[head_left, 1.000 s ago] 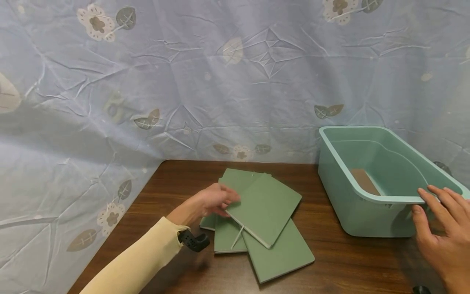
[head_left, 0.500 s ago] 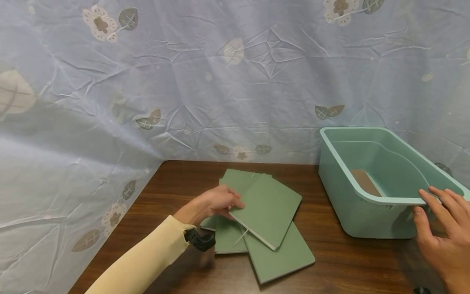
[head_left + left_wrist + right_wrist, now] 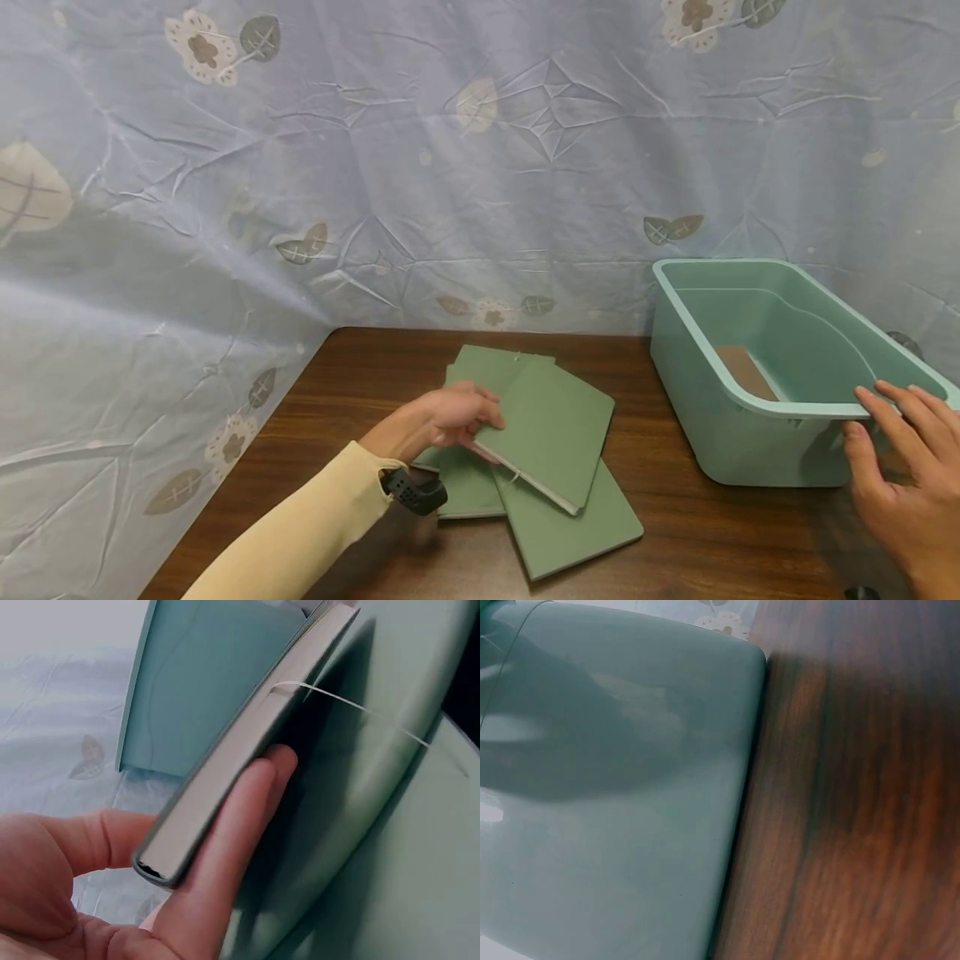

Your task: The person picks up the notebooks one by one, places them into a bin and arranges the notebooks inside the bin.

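Observation:
My left hand [image 3: 461, 417] pinches the near-left corner of the topmost green notebook [image 3: 558, 425]. In the left wrist view, the thumb lies on one cover of the notebook [image 3: 225, 772] and the fingers on the other, its pale page edge and a thin white ribbon showing. That edge is lifted and tilted above the other green notebooks [image 3: 573, 529], which lie fanned out and overlapping beneath. At the right, my right hand [image 3: 911, 475] rests with fairly straight fingers on the near rim of a teal plastic bin [image 3: 787, 408], thumb below the rim. The right wrist view shows only the bin's outer wall [image 3: 630, 847].
A flat brown piece [image 3: 746, 372] lies inside the bin. The dark wood-grain table [image 3: 360, 367] ends at a pale blue floral cloth [image 3: 420, 192] hanging behind and to the left. Table surface separates the notebooks from the bin.
My left hand has moved slightly right and taken the top notebook by its corner, raising and tilting its near-left edge. The right hand stays at the bin's rim.

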`<action>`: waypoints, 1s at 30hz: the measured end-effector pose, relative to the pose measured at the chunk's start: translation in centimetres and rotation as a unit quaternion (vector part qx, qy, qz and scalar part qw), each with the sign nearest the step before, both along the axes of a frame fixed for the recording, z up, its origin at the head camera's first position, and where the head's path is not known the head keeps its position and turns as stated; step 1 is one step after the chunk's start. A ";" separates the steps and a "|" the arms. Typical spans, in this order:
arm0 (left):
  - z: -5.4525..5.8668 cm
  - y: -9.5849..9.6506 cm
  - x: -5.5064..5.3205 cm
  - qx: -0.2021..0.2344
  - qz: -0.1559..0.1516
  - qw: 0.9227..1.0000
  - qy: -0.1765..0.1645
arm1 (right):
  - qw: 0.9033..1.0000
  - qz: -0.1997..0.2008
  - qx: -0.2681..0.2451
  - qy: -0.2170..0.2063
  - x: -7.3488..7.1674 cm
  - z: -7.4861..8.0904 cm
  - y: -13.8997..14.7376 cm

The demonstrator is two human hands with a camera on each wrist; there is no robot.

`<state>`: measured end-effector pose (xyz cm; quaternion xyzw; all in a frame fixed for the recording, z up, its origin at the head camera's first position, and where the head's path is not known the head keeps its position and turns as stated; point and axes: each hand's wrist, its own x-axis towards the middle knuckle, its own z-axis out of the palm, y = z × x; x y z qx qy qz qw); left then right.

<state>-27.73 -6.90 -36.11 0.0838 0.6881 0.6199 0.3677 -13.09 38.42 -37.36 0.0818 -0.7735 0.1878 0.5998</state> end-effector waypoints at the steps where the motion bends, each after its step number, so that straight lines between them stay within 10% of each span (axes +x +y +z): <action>1: 0.1 0.0 0.1 0.005 0.006 1.000 -0.005 | 1.000 -0.001 0.000 -0.001 0.0 0.0 0.0; 16: 0.7 0.6 1.1 0.038 0.037 0.998 0.031 | 1.000 -0.007 0.000 -0.003 0.4 0.0 -0.5; 30: 3.8 2.2 -0.2 0.141 0.146 0.979 0.029 | 1.000 -0.011 0.000 -0.006 0.9 -0.1 -0.8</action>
